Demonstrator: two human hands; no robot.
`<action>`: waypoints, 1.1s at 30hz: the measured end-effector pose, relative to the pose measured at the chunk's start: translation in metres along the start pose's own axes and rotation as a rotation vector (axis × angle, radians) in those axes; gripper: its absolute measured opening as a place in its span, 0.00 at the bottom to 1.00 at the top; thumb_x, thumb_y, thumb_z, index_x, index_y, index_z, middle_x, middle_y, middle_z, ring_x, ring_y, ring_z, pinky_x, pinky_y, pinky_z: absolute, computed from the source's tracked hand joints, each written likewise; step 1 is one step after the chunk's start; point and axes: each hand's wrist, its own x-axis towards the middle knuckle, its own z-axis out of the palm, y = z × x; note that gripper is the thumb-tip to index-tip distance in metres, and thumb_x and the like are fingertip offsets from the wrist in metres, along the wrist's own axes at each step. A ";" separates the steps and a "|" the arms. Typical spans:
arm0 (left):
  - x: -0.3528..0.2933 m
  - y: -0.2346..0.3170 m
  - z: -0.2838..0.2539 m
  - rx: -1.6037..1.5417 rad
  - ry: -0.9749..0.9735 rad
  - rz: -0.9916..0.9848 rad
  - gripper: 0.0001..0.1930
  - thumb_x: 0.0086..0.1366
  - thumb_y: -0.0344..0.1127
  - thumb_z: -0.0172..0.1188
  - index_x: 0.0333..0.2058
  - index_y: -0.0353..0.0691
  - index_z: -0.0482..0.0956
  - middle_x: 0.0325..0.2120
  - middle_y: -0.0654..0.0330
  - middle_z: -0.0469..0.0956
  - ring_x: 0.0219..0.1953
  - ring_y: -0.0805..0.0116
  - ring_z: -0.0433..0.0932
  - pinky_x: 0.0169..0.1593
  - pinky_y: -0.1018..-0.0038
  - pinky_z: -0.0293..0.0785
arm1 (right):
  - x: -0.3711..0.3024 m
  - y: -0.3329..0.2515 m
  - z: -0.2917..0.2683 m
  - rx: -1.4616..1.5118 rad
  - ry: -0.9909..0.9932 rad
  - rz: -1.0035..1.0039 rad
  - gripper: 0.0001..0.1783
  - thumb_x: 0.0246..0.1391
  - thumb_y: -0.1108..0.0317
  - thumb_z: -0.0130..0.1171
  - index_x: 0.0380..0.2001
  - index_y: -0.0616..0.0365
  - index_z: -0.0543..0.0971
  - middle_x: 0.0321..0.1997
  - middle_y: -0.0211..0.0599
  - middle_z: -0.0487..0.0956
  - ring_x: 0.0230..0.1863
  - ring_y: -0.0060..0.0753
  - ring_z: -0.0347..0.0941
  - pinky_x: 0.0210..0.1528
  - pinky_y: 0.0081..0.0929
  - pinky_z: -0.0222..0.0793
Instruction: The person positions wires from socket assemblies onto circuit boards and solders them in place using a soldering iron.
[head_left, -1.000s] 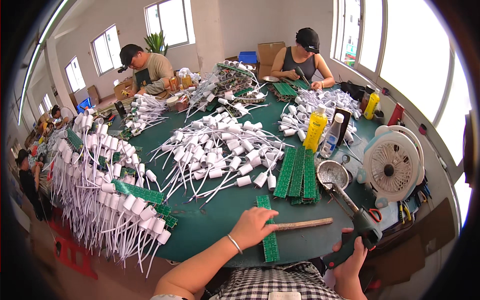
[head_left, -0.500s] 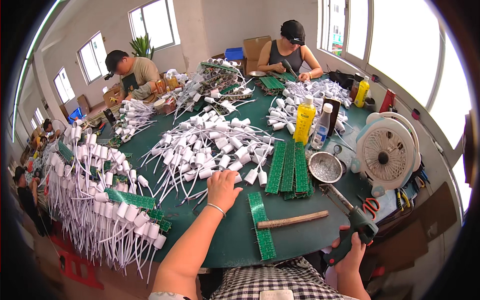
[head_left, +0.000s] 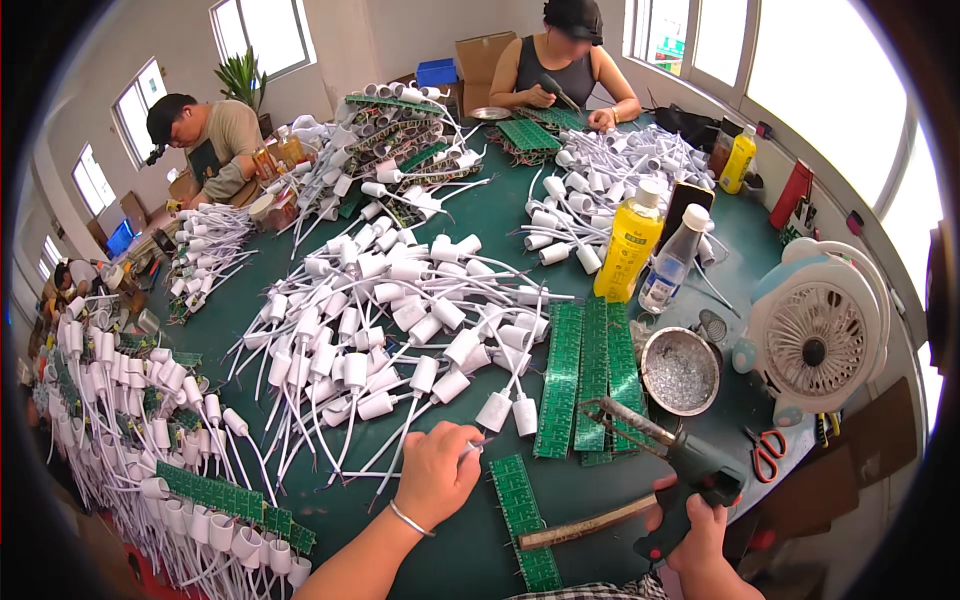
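Observation:
My left hand (head_left: 438,478), with a bracelet at the wrist, is closed in a pinch at the near edge of the pile of white cylindrical parts with wires (head_left: 400,300). A short white wire end (head_left: 470,449) shows between its fingers; the rest of that piece is hidden. My right hand (head_left: 697,535) grips a dark green soldering gun (head_left: 708,468), its metal barrel pointing up and left. Between my hands lies a green circuit board strip (head_left: 516,490), with one end of a wooden stick (head_left: 585,522) resting on it. More green board strips (head_left: 592,375) lie side by side beyond.
Right of the boards stand a metal bowl (head_left: 681,372), a yellow bottle (head_left: 629,240), a clear bottle (head_left: 675,260) and a fan (head_left: 815,330). Red-handled scissors (head_left: 766,455) lie near the right edge. Wired boards (head_left: 225,495) fill the left. Two people work across the table.
My left hand has gone from open over the pile to a pinch on a wire, nearer me. The soldering gun has risen slightly, its barrel turned further left. The view has shifted.

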 end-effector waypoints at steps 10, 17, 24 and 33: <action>-0.001 0.003 -0.001 -0.080 -0.028 -0.041 0.07 0.51 0.31 0.64 0.31 0.44 0.77 0.30 0.63 0.76 0.31 0.62 0.75 0.38 0.68 0.62 | 0.008 0.022 -0.002 -0.091 -0.217 0.165 0.31 0.51 0.63 0.58 0.57 0.67 0.66 0.45 0.52 0.77 0.26 0.44 0.77 0.24 0.33 0.74; -0.003 0.008 -0.001 0.036 -0.028 -0.087 0.05 0.49 0.30 0.63 0.27 0.47 0.77 0.29 0.67 0.76 0.30 0.65 0.74 0.38 0.67 0.59 | 0.005 0.012 0.010 -0.405 -0.435 0.110 0.22 0.59 0.63 0.56 0.52 0.66 0.75 0.34 0.36 0.79 0.30 0.27 0.73 0.36 0.29 0.70; -0.005 0.012 0.002 0.104 -0.017 -0.118 0.06 0.47 0.32 0.64 0.25 0.48 0.76 0.30 0.69 0.75 0.35 0.65 0.71 0.42 0.66 0.56 | -0.004 0.020 0.011 -0.578 -0.489 -0.080 0.16 0.54 0.80 0.53 0.47 0.67 0.75 0.31 0.36 0.79 0.32 0.28 0.75 0.38 0.28 0.73; -0.003 0.010 0.004 0.094 -0.044 -0.124 0.07 0.46 0.32 0.65 0.24 0.48 0.75 0.27 0.69 0.74 0.34 0.64 0.71 0.42 0.66 0.56 | -0.007 0.024 0.018 -0.700 -0.406 -0.122 0.12 0.51 0.81 0.57 0.42 0.66 0.75 0.30 0.36 0.79 0.30 0.26 0.76 0.35 0.26 0.73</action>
